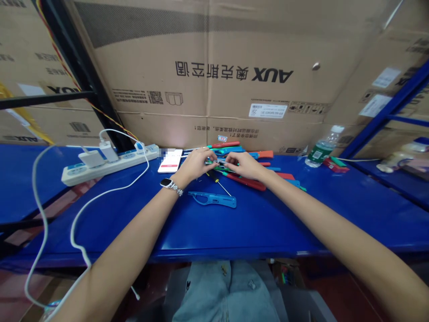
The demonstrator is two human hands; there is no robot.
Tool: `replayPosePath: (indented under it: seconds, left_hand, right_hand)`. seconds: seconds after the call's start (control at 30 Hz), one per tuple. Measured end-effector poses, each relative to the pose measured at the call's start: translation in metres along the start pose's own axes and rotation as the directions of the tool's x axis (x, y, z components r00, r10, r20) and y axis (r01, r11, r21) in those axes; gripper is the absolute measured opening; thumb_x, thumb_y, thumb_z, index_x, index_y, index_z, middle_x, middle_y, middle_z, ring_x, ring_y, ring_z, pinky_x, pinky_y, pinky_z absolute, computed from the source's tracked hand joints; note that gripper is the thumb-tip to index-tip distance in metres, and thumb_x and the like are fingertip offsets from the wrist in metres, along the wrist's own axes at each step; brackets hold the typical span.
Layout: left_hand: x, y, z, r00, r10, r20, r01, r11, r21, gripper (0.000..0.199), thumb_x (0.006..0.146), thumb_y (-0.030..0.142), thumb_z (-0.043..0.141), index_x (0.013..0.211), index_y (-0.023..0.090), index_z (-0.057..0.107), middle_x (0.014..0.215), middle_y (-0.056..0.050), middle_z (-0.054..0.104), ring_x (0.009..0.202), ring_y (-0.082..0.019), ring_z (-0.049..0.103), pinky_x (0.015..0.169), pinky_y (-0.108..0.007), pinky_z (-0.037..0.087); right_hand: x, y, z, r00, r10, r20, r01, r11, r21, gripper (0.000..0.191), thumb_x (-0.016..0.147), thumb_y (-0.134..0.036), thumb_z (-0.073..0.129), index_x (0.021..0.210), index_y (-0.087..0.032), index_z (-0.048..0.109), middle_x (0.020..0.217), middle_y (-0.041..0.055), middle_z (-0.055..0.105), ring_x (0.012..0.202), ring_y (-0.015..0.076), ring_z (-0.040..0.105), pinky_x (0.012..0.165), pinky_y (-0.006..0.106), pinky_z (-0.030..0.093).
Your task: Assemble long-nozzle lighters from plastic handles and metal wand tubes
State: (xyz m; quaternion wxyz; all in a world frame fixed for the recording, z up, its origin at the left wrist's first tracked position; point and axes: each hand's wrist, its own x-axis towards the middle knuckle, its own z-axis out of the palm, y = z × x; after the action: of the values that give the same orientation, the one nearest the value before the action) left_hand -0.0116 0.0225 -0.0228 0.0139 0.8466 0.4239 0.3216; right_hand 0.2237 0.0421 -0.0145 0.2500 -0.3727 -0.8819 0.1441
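Note:
My left hand [196, 166], with a watch [171, 185] on its wrist, reaches over a pile of red, blue and green long-necked lighters [248, 182]. My right hand [247, 165] comes in from the other side, its thumb and fingers pinched together. Between the fingertips of both hands is something small, too blurred and covered to name. Just below them lies a screwdriver [214, 177] with a black and yellow handle, its shaft pointing to the lower right. A blue plastic lighter casing half [214, 200] rests flat on the blue table nearer to me.
A phone [170, 161] with a lit screen lies left of the pile. Farther left, a white power strip [110, 165] holds chargers, and a white cable [97, 192] crosses the table. A water bottle [323, 147] and small red box [336, 165] stand right. Cardboard [214, 44] walls the back.

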Motion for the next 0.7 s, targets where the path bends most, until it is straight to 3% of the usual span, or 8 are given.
replayPosePath:
  seconds: [0.5,0.63,0.7]
  left_hand:
    - [-0.001,-0.005,0.001,0.993,-0.092,0.071,0.100,0.987,-0.123,0.011,0.085,0.022,0.077,0.085,0.020,0.067,0.092,-0.005,0.071,0.088,-0.022,0.066,0.081,-0.035,0.050]
    - [-0.004,-0.009,0.000,0.977,-0.136,0.165,0.164,0.973,-0.165,0.009,0.083,0.014,0.070,0.085,0.020,0.064,0.083,-0.003,0.070,0.077,-0.019,0.066,0.074,-0.032,0.050]
    - [-0.005,-0.009,-0.002,0.976,-0.151,0.158,0.181,0.963,-0.198,0.010,0.082,0.011,0.064,0.086,0.020,0.064,0.082,-0.003,0.070,0.075,-0.018,0.065,0.072,-0.031,0.049]
  right_hand:
    - [-0.016,0.003,0.011,0.993,0.043,-0.113,-0.026,0.988,0.150,0.017,0.094,-0.037,0.063,0.088,-0.021,0.063,0.077,0.0013,0.066,0.068,0.0176,0.056,0.067,0.030,0.040]
    - [-0.021,0.007,0.013,0.990,0.059,-0.127,-0.038,0.986,0.163,0.020,0.094,-0.040,0.062,0.088,-0.021,0.062,0.075,0.0009,0.065,0.067,0.0179,0.055,0.065,0.029,0.039]
    - [-0.023,0.008,0.013,0.990,0.067,-0.127,-0.048,0.988,0.148,0.019,0.094,-0.039,0.062,0.089,-0.021,0.063,0.076,0.0009,0.065,0.067,0.0178,0.055,0.065,0.029,0.038]
